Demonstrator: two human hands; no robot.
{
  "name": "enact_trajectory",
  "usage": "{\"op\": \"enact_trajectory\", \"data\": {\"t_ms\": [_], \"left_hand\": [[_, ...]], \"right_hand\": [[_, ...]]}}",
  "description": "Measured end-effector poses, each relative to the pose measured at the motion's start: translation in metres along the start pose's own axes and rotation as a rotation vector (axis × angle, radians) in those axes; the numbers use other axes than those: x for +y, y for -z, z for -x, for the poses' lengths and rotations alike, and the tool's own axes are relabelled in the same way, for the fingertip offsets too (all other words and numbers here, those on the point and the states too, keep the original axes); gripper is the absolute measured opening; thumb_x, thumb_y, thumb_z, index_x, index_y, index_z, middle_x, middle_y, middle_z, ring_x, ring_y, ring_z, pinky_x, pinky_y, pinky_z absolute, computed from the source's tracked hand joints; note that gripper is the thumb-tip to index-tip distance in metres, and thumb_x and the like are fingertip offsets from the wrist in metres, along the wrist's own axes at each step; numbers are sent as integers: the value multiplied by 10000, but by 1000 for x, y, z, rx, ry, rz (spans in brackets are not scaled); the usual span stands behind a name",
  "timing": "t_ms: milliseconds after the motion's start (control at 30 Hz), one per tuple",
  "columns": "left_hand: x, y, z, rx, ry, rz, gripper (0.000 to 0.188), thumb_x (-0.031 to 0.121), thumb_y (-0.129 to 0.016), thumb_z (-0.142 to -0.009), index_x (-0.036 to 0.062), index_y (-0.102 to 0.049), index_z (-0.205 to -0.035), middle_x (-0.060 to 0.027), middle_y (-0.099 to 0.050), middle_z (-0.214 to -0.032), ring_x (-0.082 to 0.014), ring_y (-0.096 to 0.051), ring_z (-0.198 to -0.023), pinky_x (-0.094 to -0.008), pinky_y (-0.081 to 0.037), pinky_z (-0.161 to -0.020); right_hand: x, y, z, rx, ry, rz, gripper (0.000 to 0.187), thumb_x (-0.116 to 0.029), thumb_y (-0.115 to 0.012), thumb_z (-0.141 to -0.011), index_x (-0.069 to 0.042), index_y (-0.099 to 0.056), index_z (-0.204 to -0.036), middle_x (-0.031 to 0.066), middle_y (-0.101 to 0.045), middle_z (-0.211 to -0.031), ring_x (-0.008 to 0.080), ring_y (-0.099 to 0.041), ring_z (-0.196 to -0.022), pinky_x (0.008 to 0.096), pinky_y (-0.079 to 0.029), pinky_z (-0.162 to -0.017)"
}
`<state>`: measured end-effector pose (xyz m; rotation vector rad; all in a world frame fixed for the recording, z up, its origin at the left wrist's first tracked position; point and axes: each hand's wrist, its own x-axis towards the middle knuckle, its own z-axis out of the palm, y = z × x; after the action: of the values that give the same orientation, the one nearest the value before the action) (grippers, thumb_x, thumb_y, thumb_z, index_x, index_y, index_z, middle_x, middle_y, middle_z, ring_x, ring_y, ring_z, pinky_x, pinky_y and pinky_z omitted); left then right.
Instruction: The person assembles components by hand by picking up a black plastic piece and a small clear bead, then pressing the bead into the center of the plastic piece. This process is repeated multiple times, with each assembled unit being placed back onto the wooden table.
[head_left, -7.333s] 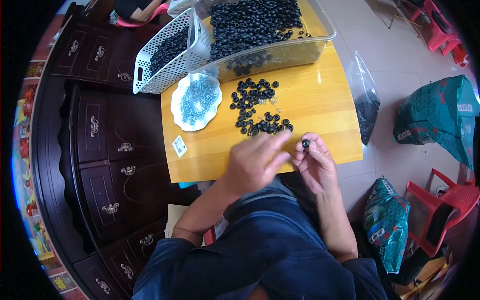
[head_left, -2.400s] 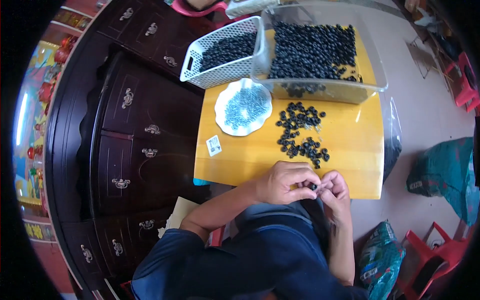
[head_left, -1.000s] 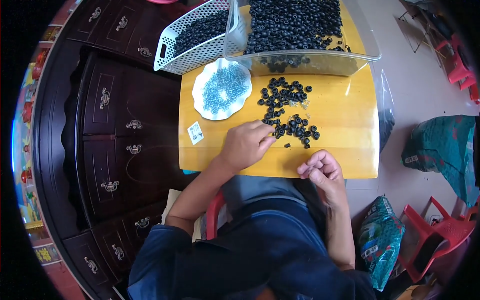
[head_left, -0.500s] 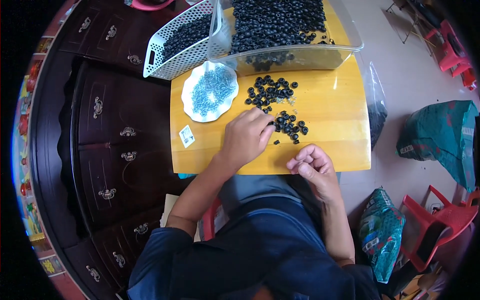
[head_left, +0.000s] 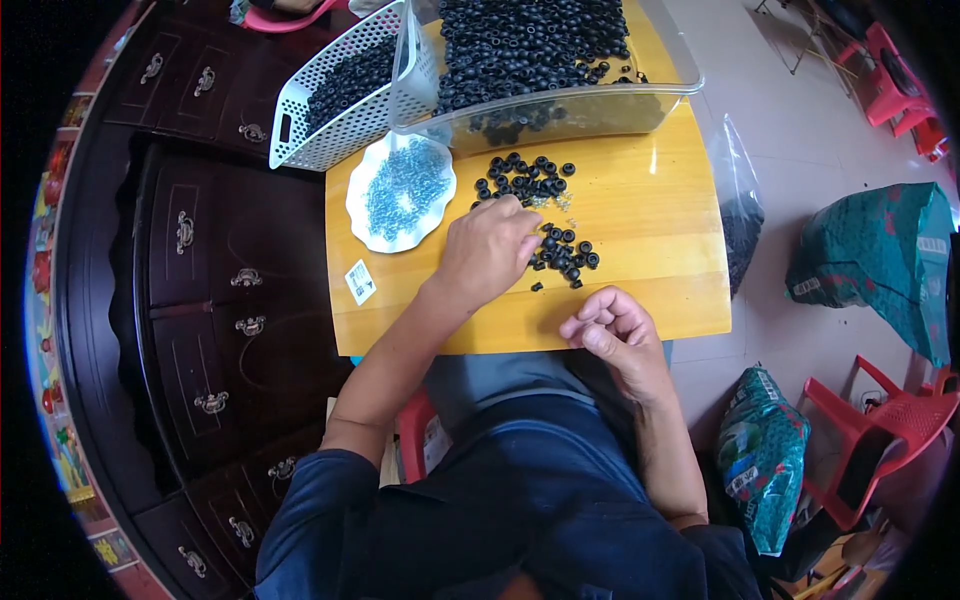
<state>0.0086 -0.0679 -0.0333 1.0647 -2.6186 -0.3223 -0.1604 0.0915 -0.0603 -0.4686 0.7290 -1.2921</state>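
My left hand reaches over the yellow table, palm down. Its curled fingers are among small black ring-shaped pieces, between a far loose group and a nearer one. What its fingertips hold, if anything, is hidden. Close to the table's front edge my right hand is half turned up, thumb against curled fingers. Anything held there is too small to make out. A few tiny clear pieces lie beside the far group. Left of them, a white wavy-edged plate holds many small clear bluish pieces.
At the table's back stand a clear plastic bin and a white perforated basket, both holding black pieces. A white label lies at left. Dark drawers flank the table; green sacks and a red chair are at right.
My left hand has moved a little farther from me, toward the far black pieces. My right hand keeps nearly the same place and pose. The whole view has shifted slightly.
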Motion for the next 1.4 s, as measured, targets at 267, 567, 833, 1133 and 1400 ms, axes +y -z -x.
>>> {"op": "enact_trajectory", "data": {"t_ms": [267,567,833,1133,1400], "left_hand": [[-6,-1,-2,-46,-10,3,111,143,-727,-800,79,-695,-884,-91,-633,-834,-307,-644,-811,-412,-524,-713],[-5,30,9,95,-28,236,102,98,-709,-838,63,-629,-891,-100,-644,-837,-303,-650,-777,-393,-522,-680],[-7,40,56,39,230,1035,68,1,-625,-929,-29,-621,-990,-103,-702,-963,-122,-661,-841,-254,-542,-768],[-19,36,78,139,215,1400,123,-17,-620,-929,-25,-591,-1048,-98,-673,-968,-110,-638,-845,-245,-535,-777],[-16,27,79,116,275,1361,140,-59,-609,-913,-28,-625,-1048,-51,-640,-958,-76,-586,-839,-217,-472,-741]], "right_hand": [[1,2,-2,132,165,71,176,-110,-693,-917,-41,-575,-1028,91,-684,-953,141,-640,-864,282,-518,-806],[-4,-5,-15,419,323,633,100,-47,-646,-940,-3,-612,-1024,45,-670,-945,98,-607,-833,236,-486,-781],[-28,-12,-41,449,475,1240,151,-59,-701,-884,20,-655,-1004,78,-674,-844,115,-606,-715,252,-492,-667],[-30,-20,-67,384,381,1705,192,-180,-745,-812,-40,-666,-916,105,-660,-741,254,-638,-647,368,-511,-620],[-31,-18,-74,407,345,1750,152,-155,-738,-801,-44,-663,-872,111,-664,-734,247,-652,-646,365,-510,-614]]}}
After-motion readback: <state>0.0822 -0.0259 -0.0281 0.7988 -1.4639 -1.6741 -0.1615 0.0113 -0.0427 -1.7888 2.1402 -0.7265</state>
